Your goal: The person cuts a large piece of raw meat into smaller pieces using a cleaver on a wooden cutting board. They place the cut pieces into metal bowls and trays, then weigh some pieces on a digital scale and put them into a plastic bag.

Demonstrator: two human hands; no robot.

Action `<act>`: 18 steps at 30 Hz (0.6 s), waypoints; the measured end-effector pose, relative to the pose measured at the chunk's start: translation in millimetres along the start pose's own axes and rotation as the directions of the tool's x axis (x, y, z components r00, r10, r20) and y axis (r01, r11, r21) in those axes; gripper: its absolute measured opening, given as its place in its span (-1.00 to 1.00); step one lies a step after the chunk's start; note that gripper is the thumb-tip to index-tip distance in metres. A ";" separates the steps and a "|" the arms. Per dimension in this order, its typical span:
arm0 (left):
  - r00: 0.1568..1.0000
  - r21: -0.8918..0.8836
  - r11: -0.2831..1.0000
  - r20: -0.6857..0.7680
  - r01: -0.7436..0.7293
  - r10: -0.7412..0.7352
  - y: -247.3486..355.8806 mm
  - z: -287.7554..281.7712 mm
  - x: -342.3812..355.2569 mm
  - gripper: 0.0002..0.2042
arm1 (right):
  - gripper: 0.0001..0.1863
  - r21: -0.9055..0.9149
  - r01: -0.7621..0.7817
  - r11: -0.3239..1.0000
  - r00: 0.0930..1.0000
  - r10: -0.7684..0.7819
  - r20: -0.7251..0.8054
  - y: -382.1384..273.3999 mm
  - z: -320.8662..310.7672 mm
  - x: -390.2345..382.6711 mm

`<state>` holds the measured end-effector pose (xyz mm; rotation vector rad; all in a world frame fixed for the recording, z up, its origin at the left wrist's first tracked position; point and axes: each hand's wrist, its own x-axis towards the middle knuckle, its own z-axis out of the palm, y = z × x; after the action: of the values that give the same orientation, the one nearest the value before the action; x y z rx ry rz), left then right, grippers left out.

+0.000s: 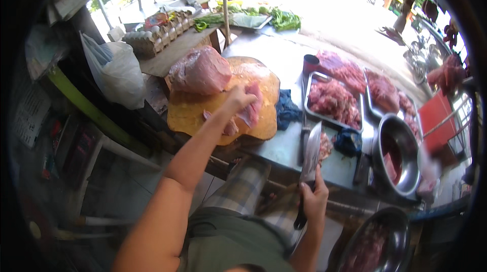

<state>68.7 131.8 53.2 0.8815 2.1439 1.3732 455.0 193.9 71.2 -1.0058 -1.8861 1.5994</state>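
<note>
My left hand (240, 98) is closed at the edge of a slice of raw meat (252, 110) on the yellowish wooden chopping board (190, 120). Behind it, on the board's far left, rests a large pink chunk of meat (200, 70). Small meat scraps (230, 127) lie by my left wrist. Off the board to the right, my right hand (314, 196) grips the dark handle of a broad kitchen knife (311, 155), its blade pointing up and away from me. The fingertips of my left hand are partly hidden.
A dark blue cloth (287, 110) lies beside the board. Right of it stand a metal tray of cut meat (335, 100), more meat (383, 92) and a steel bowl (401, 155). Another bowl (378, 246) sits low at right. Egg trays (162, 33) and a white plastic bag (117, 71) are left.
</note>
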 end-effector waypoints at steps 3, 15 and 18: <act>0.975 0.359 0.933 -0.195 -0.029 0.105 -0.6 -34.9 -28.2 -0.62 | -0.26 0.061 -0.039 0.997 0.999 0.039 0.000 5.4 -4.5 3.1; 0.916 0.886 0.294 0.274 -0.360 0.294 47.5 166.0 -2.0 -0.47 | -0.24 0.035 -0.059 0.998 0.998 0.060 -0.033 -2.4 -2.2 6.9; 0.955 0.898 0.325 0.289 -0.297 0.073 39.9 199.4 39.2 -0.42 | -0.24 0.053 -0.076 0.996 0.993 0.081 -0.090 1.7 -12.6 4.9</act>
<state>184.2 297.4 7.3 1.6215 2.6477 -0.1444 461.8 205.8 71.7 -1.1256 -1.7582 1.6072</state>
